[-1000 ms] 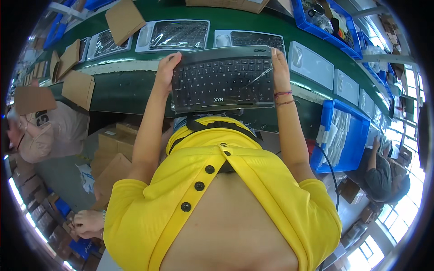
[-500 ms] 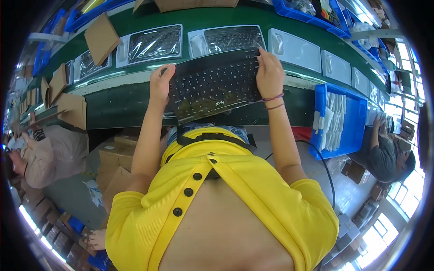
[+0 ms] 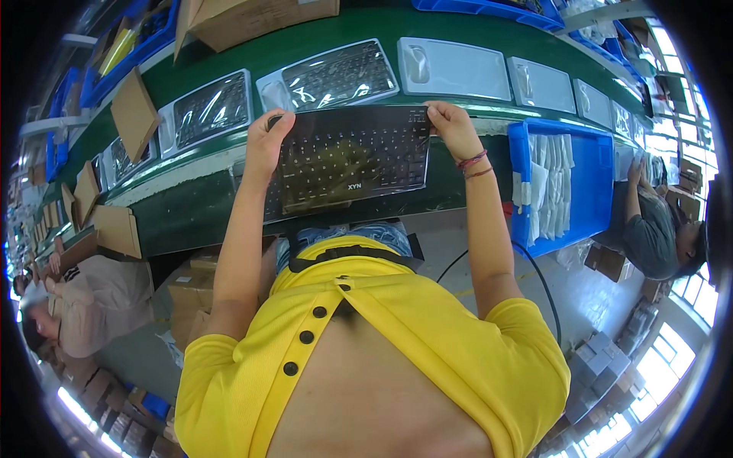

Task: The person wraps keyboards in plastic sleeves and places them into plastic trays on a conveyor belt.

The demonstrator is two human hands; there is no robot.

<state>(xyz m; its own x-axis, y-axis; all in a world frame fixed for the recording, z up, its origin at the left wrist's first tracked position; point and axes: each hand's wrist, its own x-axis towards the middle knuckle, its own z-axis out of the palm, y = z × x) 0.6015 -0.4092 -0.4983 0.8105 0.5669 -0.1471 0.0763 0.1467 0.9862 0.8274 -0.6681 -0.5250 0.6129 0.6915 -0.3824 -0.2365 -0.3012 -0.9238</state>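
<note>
A black keyboard (image 3: 355, 156) in clear, glossy film spans the space between my hands over the near edge of the green bench. My left hand (image 3: 267, 141) grips its left end, thumb on top. At the upper right corner, my right hand (image 3: 455, 131) pinches the keyboard or its film. Part of another dark, flat item shows under its left side; I cannot tell what it is. Just beyond lies a white tray (image 3: 269, 93) holding a film-wrapped black keyboard (image 3: 340, 75). To its right is a white tray (image 3: 466, 72) without a keyboard.
Several more white trays line the green bench (image 3: 366, 24). A blue bin (image 3: 584, 195) with white packets (image 3: 551, 187) stands at the right. Cardboard flaps (image 3: 134, 114) and an open carton (image 3: 252, 19) are on the left and far side. One person (image 3: 103, 305) works at left, another (image 3: 655, 233) at right.
The keyboard has turned to lie more level, and its right end has come down slightly. My right hand has shifted from its right edge to the upper corner. The view has shifted.
</note>
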